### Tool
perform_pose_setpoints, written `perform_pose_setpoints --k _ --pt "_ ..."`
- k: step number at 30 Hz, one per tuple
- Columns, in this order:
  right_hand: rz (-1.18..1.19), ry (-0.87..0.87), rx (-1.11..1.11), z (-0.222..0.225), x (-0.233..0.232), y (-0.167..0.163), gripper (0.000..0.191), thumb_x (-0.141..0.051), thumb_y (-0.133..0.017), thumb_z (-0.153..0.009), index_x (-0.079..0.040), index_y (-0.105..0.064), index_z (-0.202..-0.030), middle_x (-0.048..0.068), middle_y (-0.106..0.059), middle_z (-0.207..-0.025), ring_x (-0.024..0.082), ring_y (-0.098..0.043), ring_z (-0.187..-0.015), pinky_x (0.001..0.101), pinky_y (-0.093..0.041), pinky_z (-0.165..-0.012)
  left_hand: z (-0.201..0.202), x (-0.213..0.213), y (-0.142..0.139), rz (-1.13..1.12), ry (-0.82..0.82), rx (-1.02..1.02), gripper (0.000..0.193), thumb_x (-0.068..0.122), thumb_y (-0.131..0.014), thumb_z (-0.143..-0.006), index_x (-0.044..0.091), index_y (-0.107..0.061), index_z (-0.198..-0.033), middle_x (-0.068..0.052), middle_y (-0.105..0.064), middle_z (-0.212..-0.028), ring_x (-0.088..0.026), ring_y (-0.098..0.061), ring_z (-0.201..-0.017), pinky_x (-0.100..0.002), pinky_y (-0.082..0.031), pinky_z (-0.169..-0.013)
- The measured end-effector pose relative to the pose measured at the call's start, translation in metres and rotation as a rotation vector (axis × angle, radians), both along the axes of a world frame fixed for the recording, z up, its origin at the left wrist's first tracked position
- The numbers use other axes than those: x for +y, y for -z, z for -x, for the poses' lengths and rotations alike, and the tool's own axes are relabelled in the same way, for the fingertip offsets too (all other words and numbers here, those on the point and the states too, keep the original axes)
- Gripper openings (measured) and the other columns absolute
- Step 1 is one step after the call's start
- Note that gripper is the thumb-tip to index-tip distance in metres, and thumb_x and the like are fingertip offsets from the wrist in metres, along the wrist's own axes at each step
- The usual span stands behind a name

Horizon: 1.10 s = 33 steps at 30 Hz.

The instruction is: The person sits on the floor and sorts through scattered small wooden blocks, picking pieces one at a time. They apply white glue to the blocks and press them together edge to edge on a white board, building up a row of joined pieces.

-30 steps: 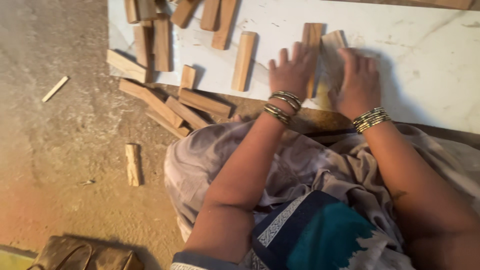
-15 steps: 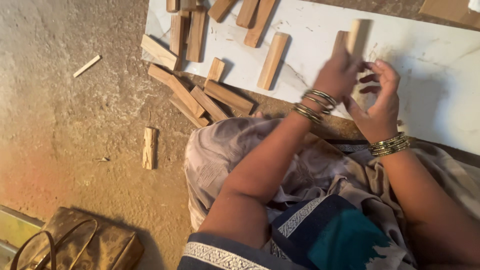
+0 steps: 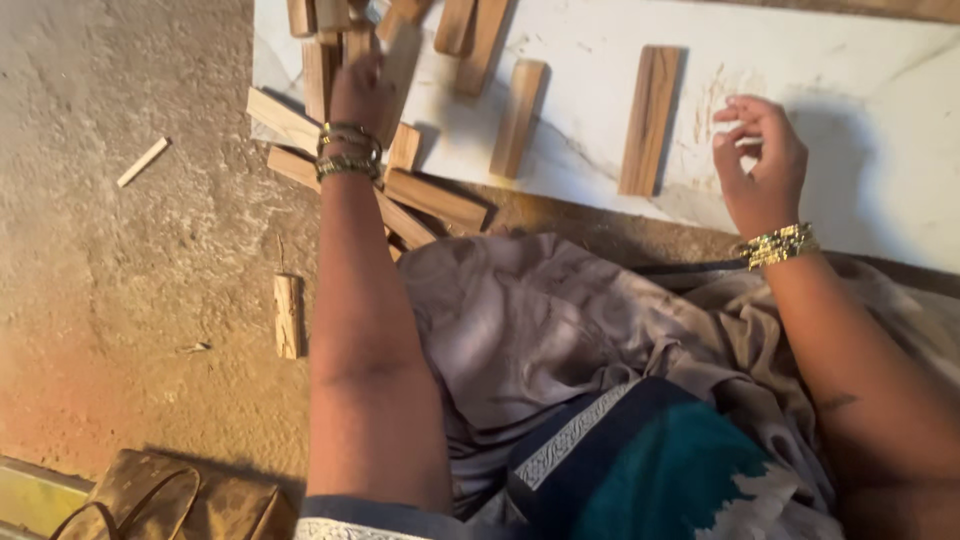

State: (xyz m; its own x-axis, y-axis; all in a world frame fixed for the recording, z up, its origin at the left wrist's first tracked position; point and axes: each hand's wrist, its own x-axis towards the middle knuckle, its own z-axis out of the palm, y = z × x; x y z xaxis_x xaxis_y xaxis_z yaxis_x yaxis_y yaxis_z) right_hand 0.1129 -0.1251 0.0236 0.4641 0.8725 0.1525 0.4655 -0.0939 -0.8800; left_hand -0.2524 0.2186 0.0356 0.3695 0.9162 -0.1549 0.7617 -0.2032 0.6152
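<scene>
In the head view, the left hand (image 3: 362, 88) reaches to the upper left of the frame, into a pile of wooden sticks (image 3: 345, 50). It rests on the sticks there. The fingers are blurred and hidden among the wood, so I cannot tell if they are shut on a stick or just touching.

The right hand (image 3: 757, 160) is at the upper right, over the white board (image 3: 860, 120). Its fingers are curled in with gaps between them, and it holds nothing. Just to its left lies one long wooden stick (image 3: 650, 118), flat on the board, not touching the hand.

One more stick (image 3: 518, 118) lies alone near the middle top. The pile at the upper left has many sticks, too jumbled to count well. A few slide off the board onto the floor (image 3: 120, 300).

On the floor lie one short block (image 3: 287, 315) at the left and one thin pale sliver (image 3: 143, 161) farther up. One brown bag (image 3: 165, 500) sits at the lower left. Each wrist wears gold bangles.
</scene>
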Motion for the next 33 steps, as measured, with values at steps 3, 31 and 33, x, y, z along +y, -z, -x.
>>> perform_pose_setpoints --k 3,31,33 --pt "-0.003 0.02 -0.06 -0.003 0.001 -0.002 0.025 0.001 -0.065 -0.105 -0.002 -0.061 -0.13 0.008 -0.073 -0.119 0.012 -0.068 -0.099 0.0253 -0.055 -0.084 -0.003 -0.01 -0.01 -0.246 -0.005 0.321 0.046 0.027 -0.085 -0.07 0.01 -0.071 -0.111 -0.015 -0.07 -0.108 -0.032 -0.069 -0.096 -0.042 -0.055 -0.088" --pt "-0.054 0.046 0.131 -0.009 0.003 0.006 0.012 -0.004 -0.062 -0.111 -0.001 -0.067 -0.122 0.009 -0.075 -0.111 0.011 -0.073 -0.102 0.0239 -0.055 -0.08 -0.035 -0.083 -0.033 0.438 0.292 -0.2 0.024 0.029 -0.058 -0.104 0.009 -0.064 -0.115 -0.001 -0.061 -0.08 -0.013 -0.057 -0.068 -0.031 -0.048 -0.056" --pt "-0.058 0.058 0.172 -0.009 0.005 0.01 0.013 -0.004 -0.063 -0.11 0.0 -0.066 -0.121 0.01 -0.075 -0.109 0.012 -0.073 -0.098 0.0245 -0.059 -0.081 -0.089 -0.108 -0.008 0.465 0.27 -0.407 0.029 0.024 -0.06 -0.098 0.01 -0.054 -0.122 0.0 -0.062 -0.086 -0.013 -0.063 -0.068 -0.031 -0.054 -0.051"
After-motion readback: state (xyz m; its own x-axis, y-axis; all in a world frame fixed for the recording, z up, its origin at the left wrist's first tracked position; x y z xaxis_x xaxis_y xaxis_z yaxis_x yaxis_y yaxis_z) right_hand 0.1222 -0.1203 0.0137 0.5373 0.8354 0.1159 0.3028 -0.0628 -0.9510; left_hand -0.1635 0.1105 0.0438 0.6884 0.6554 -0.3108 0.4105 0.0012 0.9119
